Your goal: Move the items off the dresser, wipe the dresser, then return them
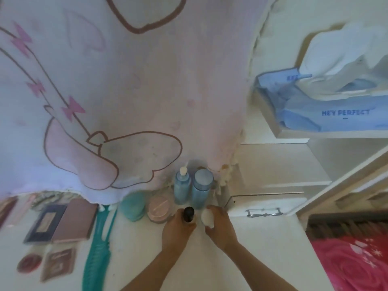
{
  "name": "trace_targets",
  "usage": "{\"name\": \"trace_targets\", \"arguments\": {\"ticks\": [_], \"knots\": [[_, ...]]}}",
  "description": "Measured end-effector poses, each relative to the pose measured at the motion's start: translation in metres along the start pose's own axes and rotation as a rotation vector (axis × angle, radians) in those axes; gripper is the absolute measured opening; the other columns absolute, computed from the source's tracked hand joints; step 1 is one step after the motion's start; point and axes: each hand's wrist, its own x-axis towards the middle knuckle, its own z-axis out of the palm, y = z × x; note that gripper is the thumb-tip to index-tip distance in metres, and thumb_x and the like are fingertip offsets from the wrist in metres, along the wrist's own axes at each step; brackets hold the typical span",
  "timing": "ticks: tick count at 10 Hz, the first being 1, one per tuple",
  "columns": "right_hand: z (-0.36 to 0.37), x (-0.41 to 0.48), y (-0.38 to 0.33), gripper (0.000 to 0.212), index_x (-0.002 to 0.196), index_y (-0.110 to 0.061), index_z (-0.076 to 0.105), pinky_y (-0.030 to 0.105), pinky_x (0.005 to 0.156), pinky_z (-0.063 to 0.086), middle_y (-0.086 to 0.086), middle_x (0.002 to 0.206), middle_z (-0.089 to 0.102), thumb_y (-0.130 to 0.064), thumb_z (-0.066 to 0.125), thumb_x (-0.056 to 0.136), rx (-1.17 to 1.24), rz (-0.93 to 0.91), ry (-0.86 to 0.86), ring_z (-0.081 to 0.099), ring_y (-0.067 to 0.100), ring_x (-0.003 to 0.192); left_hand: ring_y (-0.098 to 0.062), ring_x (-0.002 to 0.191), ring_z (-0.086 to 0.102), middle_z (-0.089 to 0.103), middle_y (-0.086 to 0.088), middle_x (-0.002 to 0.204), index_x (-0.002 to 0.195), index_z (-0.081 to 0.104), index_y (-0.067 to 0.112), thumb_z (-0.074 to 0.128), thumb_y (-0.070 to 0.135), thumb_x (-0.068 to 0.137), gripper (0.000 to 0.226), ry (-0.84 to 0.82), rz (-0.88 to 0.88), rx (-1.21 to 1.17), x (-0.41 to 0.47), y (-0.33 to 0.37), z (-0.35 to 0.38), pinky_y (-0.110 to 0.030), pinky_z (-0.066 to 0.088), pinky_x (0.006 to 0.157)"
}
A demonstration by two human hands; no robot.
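My left hand (177,229) grips a small dark bottle (189,214) standing upright on the white dresser top (138,253). My right hand (219,225) holds a small white bottle (207,217) right beside it. Just behind stand two blue bottles, one with a pump (182,187) and one with a wide cap (202,186). A pink round jar (159,208) and a teal round jar (132,206) sit to their left. A teal comb (98,246) lies along the dresser.
Makeup palettes (72,220) and small compacts (58,263) lie at the left. A pink cartoon cloth (126,91) hangs behind. A white box with a bow handle (264,206) sits at the right, a blue tissue pack (327,110) on a shelf above, red bedding (352,263) below.
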Motion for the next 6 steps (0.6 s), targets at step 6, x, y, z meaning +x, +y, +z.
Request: {"name": "trace_targets", "arguments": {"ticks": [6], "knots": [[0.004, -0.017, 0.015, 0.063, 0.143, -0.017, 0.021, 0.027, 0.108, 0.029, 0.008, 0.15, 0.018, -0.013, 0.052, 0.088, -0.021, -0.067, 0.024, 0.019, 0.024, 0.139, -0.017, 0.125, 0.044, 0.045, 0.001, 0.137, 0.136, 0.038, 0.02, 0.06, 0.024, 0.086, 0.055, 0.107, 0.03, 0.068, -0.028, -0.017, -0.012, -0.024, 0.037, 0.099]]}}
